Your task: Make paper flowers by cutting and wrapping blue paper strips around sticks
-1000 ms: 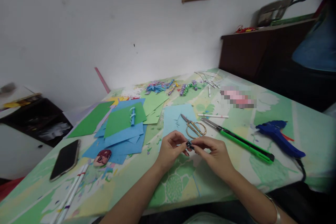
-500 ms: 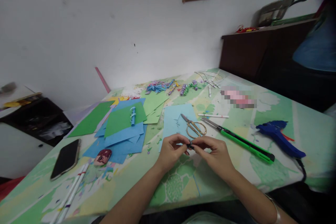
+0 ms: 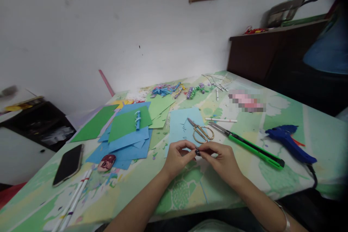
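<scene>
My left hand (image 3: 178, 157) and my right hand (image 3: 221, 157) meet fingertip to fingertip above the front of the table. Both are pinched closed, and whatever sits between the dark-nailed fingertips is too small and covered to make out. Just beyond them, gold-handled scissors (image 3: 200, 132) lie partly on a light blue sheet of paper (image 3: 178, 123) with a few thin dark slivers on it. A green utility knife (image 3: 255, 148) rests to the right of my right hand, blade pointing away to the left. A white stick (image 3: 221, 120) lies beyond the knife.
At right is a blue glue gun (image 3: 292, 143) with its cord. Left lie stacked green and blue papers (image 3: 127, 141) bearing a rolled blue paper piece (image 3: 137, 120), a pink case (image 3: 106, 162), a phone (image 3: 68, 165) and white sticks (image 3: 74, 199). Coloured paper pieces (image 3: 163, 90) lie at the back.
My fingertips have shifted slightly against each other, and the small greyish-blue bit seen between them before is now mostly covered. Things on the table have stayed in place.
</scene>
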A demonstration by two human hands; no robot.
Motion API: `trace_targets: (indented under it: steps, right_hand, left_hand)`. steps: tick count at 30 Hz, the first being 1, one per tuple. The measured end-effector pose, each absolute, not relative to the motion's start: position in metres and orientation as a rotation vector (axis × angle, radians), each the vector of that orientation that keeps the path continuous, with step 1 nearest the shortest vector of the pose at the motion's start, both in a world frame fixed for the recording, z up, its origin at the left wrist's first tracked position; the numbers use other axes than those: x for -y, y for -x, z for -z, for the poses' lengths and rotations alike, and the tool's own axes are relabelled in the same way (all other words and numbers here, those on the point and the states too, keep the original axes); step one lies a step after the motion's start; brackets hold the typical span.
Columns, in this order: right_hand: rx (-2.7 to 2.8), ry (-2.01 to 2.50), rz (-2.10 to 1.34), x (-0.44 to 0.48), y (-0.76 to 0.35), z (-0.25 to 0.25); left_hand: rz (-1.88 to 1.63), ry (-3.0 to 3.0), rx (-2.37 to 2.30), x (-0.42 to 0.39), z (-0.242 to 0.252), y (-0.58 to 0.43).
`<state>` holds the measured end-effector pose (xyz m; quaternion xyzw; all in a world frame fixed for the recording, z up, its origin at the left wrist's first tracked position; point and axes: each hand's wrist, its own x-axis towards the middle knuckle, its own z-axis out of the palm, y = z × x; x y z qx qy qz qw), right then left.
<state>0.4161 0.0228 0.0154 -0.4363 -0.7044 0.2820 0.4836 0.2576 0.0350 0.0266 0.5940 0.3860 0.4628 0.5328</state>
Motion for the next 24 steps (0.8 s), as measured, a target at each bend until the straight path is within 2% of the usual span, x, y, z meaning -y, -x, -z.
trace_targets:
  steps: [8,24]
  right_hand:
    - [1.699,1.058,-0.755,-0.0232,-0.4172,-0.0151]
    - [1.421,0.994,-1.206,-0.0227,-0.4145,-0.0195]
  left_hand:
    - [-1.104,-1.435,-0.931,-0.0358,-0.0261,-0.2584]
    - [-1.211,-1.661,-0.954,-0.0355,-0.0245,-0.2577]
